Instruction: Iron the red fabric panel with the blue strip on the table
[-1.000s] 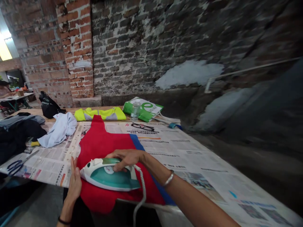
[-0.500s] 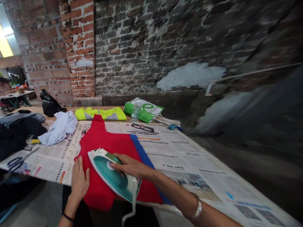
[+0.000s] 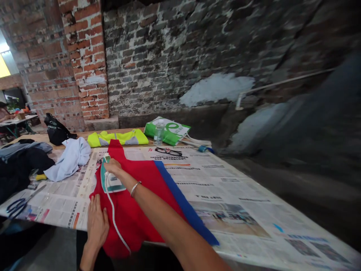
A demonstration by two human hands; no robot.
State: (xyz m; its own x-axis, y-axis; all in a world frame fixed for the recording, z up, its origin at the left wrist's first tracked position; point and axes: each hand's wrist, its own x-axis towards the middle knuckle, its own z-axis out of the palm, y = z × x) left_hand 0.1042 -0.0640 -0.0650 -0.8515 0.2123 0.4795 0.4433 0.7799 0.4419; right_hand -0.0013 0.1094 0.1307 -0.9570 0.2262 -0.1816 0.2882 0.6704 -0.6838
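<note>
Left hand (image 3: 97, 226) lies flat on red cloth (image 3: 135, 226), fingers spread, holding nothing. Right hand (image 3: 114, 168) closed around top of iron (image 3: 110, 180), covering much of it; soleplate hidden. Iron is on the cloth, beyond left hand, long axis running away from person, tip toward narrow far end of cloth. White cord (image 3: 112, 214) trails back toward person. Newspaper (image 3: 234, 188) lies under cloth; glasses (image 3: 168, 151) farther off.
</note>
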